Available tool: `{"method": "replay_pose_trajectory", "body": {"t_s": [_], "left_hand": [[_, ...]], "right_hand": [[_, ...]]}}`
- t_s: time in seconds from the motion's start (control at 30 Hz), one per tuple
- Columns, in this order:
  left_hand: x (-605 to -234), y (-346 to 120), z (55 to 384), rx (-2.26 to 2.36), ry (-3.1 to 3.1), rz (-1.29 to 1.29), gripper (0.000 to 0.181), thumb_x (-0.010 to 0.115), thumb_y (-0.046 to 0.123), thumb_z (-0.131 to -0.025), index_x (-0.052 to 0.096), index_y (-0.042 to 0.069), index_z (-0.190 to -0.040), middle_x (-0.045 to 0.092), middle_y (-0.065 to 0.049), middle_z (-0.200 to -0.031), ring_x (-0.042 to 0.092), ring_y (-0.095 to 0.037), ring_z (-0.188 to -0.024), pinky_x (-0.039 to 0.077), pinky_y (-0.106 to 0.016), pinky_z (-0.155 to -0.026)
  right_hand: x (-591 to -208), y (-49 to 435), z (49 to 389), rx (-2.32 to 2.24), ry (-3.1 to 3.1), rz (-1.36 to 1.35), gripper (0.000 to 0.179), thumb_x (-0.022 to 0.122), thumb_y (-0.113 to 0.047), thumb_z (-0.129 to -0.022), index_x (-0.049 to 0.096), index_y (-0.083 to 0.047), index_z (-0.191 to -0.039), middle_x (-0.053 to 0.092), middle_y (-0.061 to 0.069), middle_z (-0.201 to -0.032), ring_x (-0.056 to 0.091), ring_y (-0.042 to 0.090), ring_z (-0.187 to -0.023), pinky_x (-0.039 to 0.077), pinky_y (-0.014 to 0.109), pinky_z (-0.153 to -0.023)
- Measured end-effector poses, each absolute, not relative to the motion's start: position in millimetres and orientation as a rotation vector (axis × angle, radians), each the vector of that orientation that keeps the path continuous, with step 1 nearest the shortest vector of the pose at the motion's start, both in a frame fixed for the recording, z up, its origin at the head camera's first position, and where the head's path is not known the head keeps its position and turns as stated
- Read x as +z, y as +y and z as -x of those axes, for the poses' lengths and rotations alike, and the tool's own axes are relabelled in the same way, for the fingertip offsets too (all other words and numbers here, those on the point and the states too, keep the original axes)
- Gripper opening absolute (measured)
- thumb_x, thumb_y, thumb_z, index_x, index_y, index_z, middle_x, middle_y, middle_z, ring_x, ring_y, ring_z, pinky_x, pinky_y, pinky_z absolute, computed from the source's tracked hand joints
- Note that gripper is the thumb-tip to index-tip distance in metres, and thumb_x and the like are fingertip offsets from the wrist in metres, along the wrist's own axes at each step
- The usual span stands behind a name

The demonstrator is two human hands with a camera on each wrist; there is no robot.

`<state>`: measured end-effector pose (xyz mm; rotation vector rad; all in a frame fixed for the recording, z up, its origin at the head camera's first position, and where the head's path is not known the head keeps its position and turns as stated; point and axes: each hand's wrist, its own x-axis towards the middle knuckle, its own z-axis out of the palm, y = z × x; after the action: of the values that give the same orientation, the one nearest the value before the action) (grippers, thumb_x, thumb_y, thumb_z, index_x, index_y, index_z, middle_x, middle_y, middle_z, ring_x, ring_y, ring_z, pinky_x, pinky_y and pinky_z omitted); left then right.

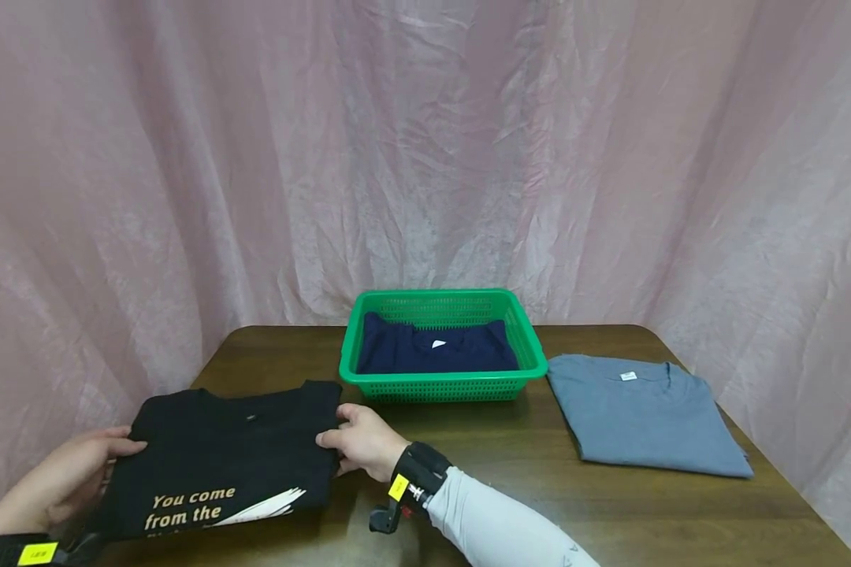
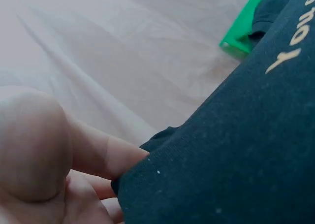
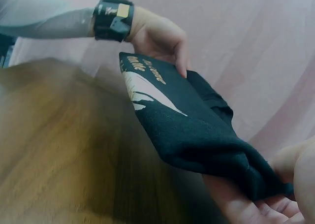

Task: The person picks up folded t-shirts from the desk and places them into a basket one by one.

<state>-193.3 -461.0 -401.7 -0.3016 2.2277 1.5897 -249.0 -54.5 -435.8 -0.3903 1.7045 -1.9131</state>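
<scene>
A folded black T-shirt [image 1: 234,449] with gold lettering and a white brush-stroke print is held up between both hands at the table's left. My left hand [image 1: 78,476] grips its left edge, thumb on top and fingers beneath. At the opposite edge my right hand [image 1: 369,442] pinches the fabric, with the fingers under it in the right wrist view. From that view the black T-shirt [image 3: 172,115] appears raised off the wood and tilted. Its folded layers show at the near side.
A green plastic basket [image 1: 440,387] stands at the table's back middle, with a folded navy T-shirt [image 1: 436,352] inside. On the right of the wooden table [image 1: 510,457] lies a folded blue-grey T-shirt [image 1: 645,417]. Pink curtain [image 1: 425,157] hangs behind.
</scene>
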Motion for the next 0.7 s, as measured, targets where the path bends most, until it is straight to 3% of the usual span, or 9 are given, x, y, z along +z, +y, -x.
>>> {"method": "replay_pose_trajectory", "body": {"t_s": [0.13, 0.27, 0.33, 0.4, 0.53, 0.57, 0.6, 0.67, 0.7], "left_hand": [[-395.7, -468.3, 188.6, 1.683, 2.189, 0.259, 0.075, 0.035, 0.012, -0.117, -0.015, -0.026, -0.158, 0.072, 0.015, -0.109, 0.078, -0.010, -0.096, 0.068, -0.040, -0.090], [-386.1, -471.0, 185.6, 1.675, 2.229, 0.264, 0.070, 0.032, 0.013, -0.118, -0.009, -0.026, -0.160, 0.068, 0.018, -0.113, 0.077, -0.008, -0.098, 0.067, -0.043, -0.092], [-380.5, -470.8, 184.6, 1.659, 2.257, 0.266, 0.070, 0.030, 0.014, -0.119, -0.011, -0.026, -0.160, 0.069, 0.007, -0.120, 0.076, -0.007, -0.098, 0.067, -0.043, -0.092], [-375.2, -469.9, 184.1, 1.663, 2.284, 0.277, 0.069, 0.031, 0.015, -0.119, -0.008, -0.025, -0.161, 0.067, 0.007, -0.121, 0.075, -0.007, -0.098, 0.067, -0.043, -0.092], [-367.2, -469.4, 184.9, 1.705, 2.288, 0.260, 0.066, 0.032, 0.015, -0.119, 0.002, -0.025, -0.161, 0.066, 0.016, -0.117, 0.075, -0.007, -0.098, 0.068, -0.043, -0.091], [-365.8, -469.3, 185.2, 1.720, 2.288, 0.256, 0.065, 0.033, 0.016, -0.119, 0.005, -0.025, -0.162, 0.061, 0.026, -0.113, 0.075, -0.008, -0.099, 0.068, -0.044, -0.091], [-364.2, -467.6, 185.3, 1.721, 2.293, 0.255, 0.067, 0.032, 0.017, -0.119, 0.001, -0.024, -0.163, 0.067, 0.016, -0.118, 0.075, -0.006, -0.098, 0.068, -0.043, -0.091], [-361.6, -466.1, 185.8, 1.742, 2.291, 0.241, 0.073, 0.033, 0.019, -0.120, -0.009, -0.020, -0.164, 0.065, 0.019, -0.117, 0.075, -0.005, -0.098, 0.068, -0.043, -0.091], [-360.7, -464.3, 186.0, 1.743, 2.302, 0.235, 0.076, 0.033, 0.020, -0.120, -0.015, -0.019, -0.164, 0.068, 0.003, -0.129, 0.074, -0.002, -0.098, 0.068, -0.041, -0.091]], "right_hand": [[-424.3, -56.6, 246.2, -1.917, 1.684, 0.428, 0.046, 0.067, -0.002, -0.104, 0.053, 0.001, -0.147, 0.078, 0.016, -0.123, 0.079, 0.033, -0.109, 0.065, 0.061, -0.091], [-413.1, -58.1, 244.1, -1.916, 1.686, 0.437, 0.052, 0.068, -0.003, -0.104, 0.050, 0.003, -0.152, 0.078, 0.015, -0.122, 0.080, 0.032, -0.108, 0.066, 0.059, -0.090], [-406.7, -58.0, 243.7, -1.912, 1.695, 0.444, 0.053, 0.068, -0.003, -0.104, 0.049, 0.003, -0.153, 0.078, 0.014, -0.121, 0.080, 0.030, -0.107, 0.066, 0.058, -0.089], [-400.0, -57.6, 243.8, -1.918, 1.701, 0.448, 0.054, 0.069, -0.003, -0.104, 0.049, 0.004, -0.153, 0.079, 0.015, -0.120, 0.080, 0.031, -0.107, 0.066, 0.057, -0.089], [-387.3, -54.2, 245.6, -1.909, 1.731, 0.462, 0.067, 0.069, -0.006, -0.105, 0.038, 0.007, -0.163, 0.079, 0.015, -0.123, 0.081, 0.029, -0.107, 0.066, 0.054, -0.091], [-384.7, -53.0, 246.1, -1.908, 1.739, 0.462, 0.072, 0.069, -0.007, -0.105, 0.033, 0.008, -0.166, 0.078, 0.015, -0.125, 0.081, 0.028, -0.107, 0.066, 0.053, -0.092], [-382.4, -51.5, 247.0, -1.904, 1.745, 0.465, 0.077, 0.069, -0.008, -0.105, 0.027, 0.008, -0.168, 0.078, 0.015, -0.126, 0.080, 0.027, -0.108, 0.066, 0.053, -0.093], [-378.9, -49.2, 248.4, -1.914, 1.750, 0.466, 0.080, 0.070, -0.008, -0.105, 0.025, 0.008, -0.169, 0.078, 0.016, -0.127, 0.080, 0.027, -0.108, 0.065, 0.053, -0.094], [-377.3, -47.9, 249.2, -1.921, 1.753, 0.468, 0.079, 0.070, -0.007, -0.105, 0.026, 0.008, -0.169, 0.078, 0.016, -0.126, 0.080, 0.026, -0.106, 0.066, 0.052, -0.094]]}}
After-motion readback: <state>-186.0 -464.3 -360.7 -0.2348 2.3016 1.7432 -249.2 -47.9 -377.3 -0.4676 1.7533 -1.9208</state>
